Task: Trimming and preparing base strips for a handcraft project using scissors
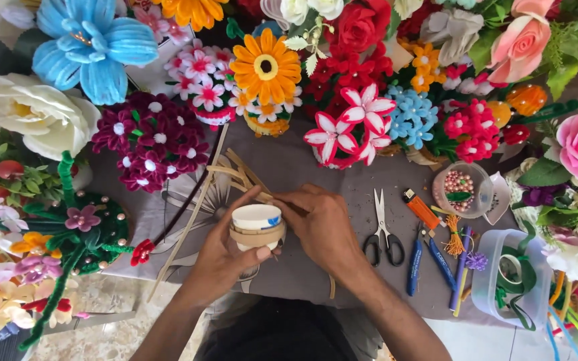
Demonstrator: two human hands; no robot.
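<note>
My left hand [219, 257] grips a small white round cup [256, 218] from below, thumb pressed on a tan strip wrapped around its side. My right hand [322, 224] rests against the cup's right side, fingers pinching the tan strips [239, 172] that fan out behind it toward the upper left. Both hands work over a grey cloth [289, 160] on the table. The cup's lower part is hidden by the wrapped strip and my fingers.
Handmade flowers in many colours ring the cloth on the left, back and right. Black-handled scissors [382, 234], an orange cutter [421, 208], blue pliers [415, 262], a clear bowl of beads [461, 188] and a clear tub with green ribbon [513, 277] lie to the right. A red-tipped stem [168, 230] lies at left.
</note>
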